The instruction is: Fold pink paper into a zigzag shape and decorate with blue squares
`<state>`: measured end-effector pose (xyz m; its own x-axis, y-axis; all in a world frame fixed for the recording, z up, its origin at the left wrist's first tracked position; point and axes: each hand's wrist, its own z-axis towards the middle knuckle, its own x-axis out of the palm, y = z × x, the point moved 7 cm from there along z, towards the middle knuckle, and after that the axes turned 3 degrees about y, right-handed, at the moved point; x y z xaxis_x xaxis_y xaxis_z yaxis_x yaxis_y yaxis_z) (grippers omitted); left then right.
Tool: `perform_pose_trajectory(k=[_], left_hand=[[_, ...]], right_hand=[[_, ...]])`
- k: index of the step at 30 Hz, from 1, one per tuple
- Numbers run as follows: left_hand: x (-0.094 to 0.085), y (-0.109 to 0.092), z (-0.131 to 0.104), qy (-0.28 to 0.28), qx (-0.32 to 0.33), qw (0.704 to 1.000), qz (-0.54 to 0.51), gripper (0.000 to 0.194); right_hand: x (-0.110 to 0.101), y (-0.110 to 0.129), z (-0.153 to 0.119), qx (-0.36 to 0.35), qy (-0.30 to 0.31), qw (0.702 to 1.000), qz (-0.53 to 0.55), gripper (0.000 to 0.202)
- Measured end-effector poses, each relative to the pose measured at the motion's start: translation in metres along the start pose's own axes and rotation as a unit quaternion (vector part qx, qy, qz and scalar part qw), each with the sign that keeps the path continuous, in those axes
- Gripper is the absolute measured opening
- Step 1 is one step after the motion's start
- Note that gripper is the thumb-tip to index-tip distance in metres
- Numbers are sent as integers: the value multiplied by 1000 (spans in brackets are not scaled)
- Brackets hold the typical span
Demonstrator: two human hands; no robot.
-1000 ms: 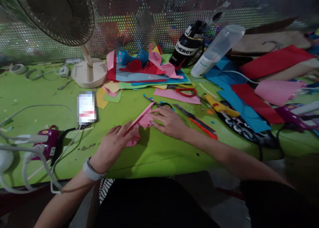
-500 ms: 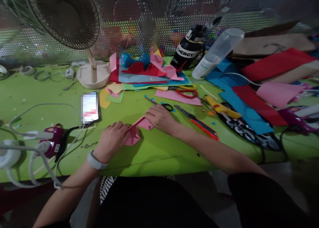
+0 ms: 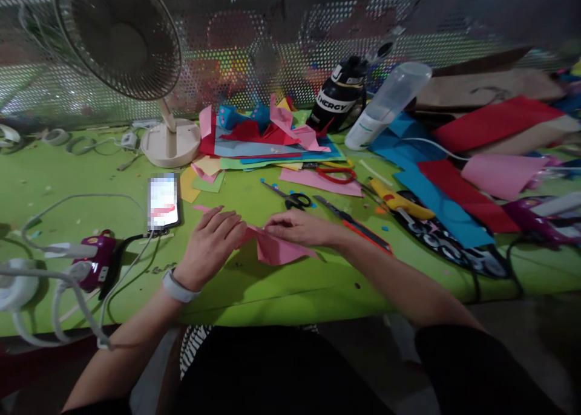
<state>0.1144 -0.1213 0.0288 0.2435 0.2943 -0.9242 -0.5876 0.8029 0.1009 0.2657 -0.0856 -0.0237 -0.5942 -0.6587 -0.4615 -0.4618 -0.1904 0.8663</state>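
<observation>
A folded pink paper (image 3: 284, 250) is held just above the green table (image 3: 281, 297), between my two hands. My left hand (image 3: 213, 242), with a pale band at the wrist, lies over the paper's left part with its fingers bent together on it; a pink tip sticks out beyond them. My right hand (image 3: 297, 226) pinches the paper's upper edge near the middle. Below that hand a pink flap spreads to the right. Black-handled scissors (image 3: 295, 200) lie behind my right hand, and a red and black cutter (image 3: 351, 221) lies to its right.
At the left stand a fan (image 3: 170, 143), a lit phone (image 3: 163, 202) and a purple power strip (image 3: 97, 261) with white cables. Coloured papers (image 3: 254, 146) lie at the back, near a black bottle (image 3: 333, 103) and a clear bottle (image 3: 385, 109). A yellow tool (image 3: 402, 200) lies right.
The pink paper has been turned or opened, so a larger flap now shows at the right and a tip at the left. My right hand has lowered slightly, uncovering the scissors' handles.
</observation>
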Motion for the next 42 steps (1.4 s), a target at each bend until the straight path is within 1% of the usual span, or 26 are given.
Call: perform_pose_trajectory(k=[1,3,5,6,7,8,9,10,11,12,14,15,16,17,18,19,20,22,27,29,31,34,35,38,40,42], left_hand=[[0,0,2,-7,5,1000,-2,27],[1,0,7,-20,10,1000,-7,26],[0,2,11,-49,-11,998,-23,28],[-1,5,13,-74,-41,996,-39,32],[-3,10,14,-103,-87,989,-64,38],[-4,18,13,-132,-146,975,-104,47],[-3,25,11,-158,-210,951,-161,55],[2,33,8,-174,-268,917,-238,59],[11,38,6,-177,-316,871,-332,60],[24,39,6,-162,-347,813,-438,56],[52,32,8,-103,-383,671,-627,46],[64,25,9,-73,-396,599,-692,43],[74,19,10,-54,-412,538,-733,39],[82,15,9,-48,-427,492,-757,36],[88,12,9,-55,-439,462,-768,33],[92,11,9,-64,-446,445,-774,31],[95,10,9,-73,-448,438,-776,29],[97,11,10,-89,-446,440,-774,27],[94,24,9,-125,-450,461,-754,28],[92,30,7,-139,-455,464,-748,30],[92,30,7,-123,-451,462,-754,30],[93,24,9,-82,-433,471,-764,28],[93,23,10,-81,-430,481,-760,27],[91,26,9,-108,-428,508,-739,28],[91,29,9,-121,-430,513,-733,30],[92,32,9,-119,-434,510,-733,30]], right_hand=[[3,0,0,-2,12,999,50,41],[7,-3,1,3,15,991,134,39],[8,-9,2,16,-7,982,189,37],[8,-12,2,27,-24,977,209,36],[6,-16,3,38,-46,972,226,36],[4,-19,3,49,-72,966,245,36],[1,-22,3,57,-99,957,265,37],[0,-24,3,63,-123,949,284,39],[-1,-26,3,66,-141,941,302,40],[-1,-27,3,68,-154,933,317,41],[2,-27,4,66,-172,923,337,43],[3,-27,5,61,-179,920,345,44],[5,-27,6,53,-185,916,353,45],[7,-27,8,46,-189,912,360,47],[9,-28,8,41,-193,910,364,47],[11,-28,9,40,-196,909,365,47],[12,-29,9,41,-196,910,363,47],[14,-29,9,48,-187,915,356,46],[25,-27,10,81,-94,937,327,49],[28,-29,10,84,-84,942,315,50],[28,-32,10,81,-87,944,309,49],[30,-36,11,76,-89,941,317,48],[31,-37,11,75,-86,938,327,46],[36,-35,12,83,-66,927,360,45],[39,-31,11,97,-34,921,376,46],[42,-24,8,108,22,922,371,47]])
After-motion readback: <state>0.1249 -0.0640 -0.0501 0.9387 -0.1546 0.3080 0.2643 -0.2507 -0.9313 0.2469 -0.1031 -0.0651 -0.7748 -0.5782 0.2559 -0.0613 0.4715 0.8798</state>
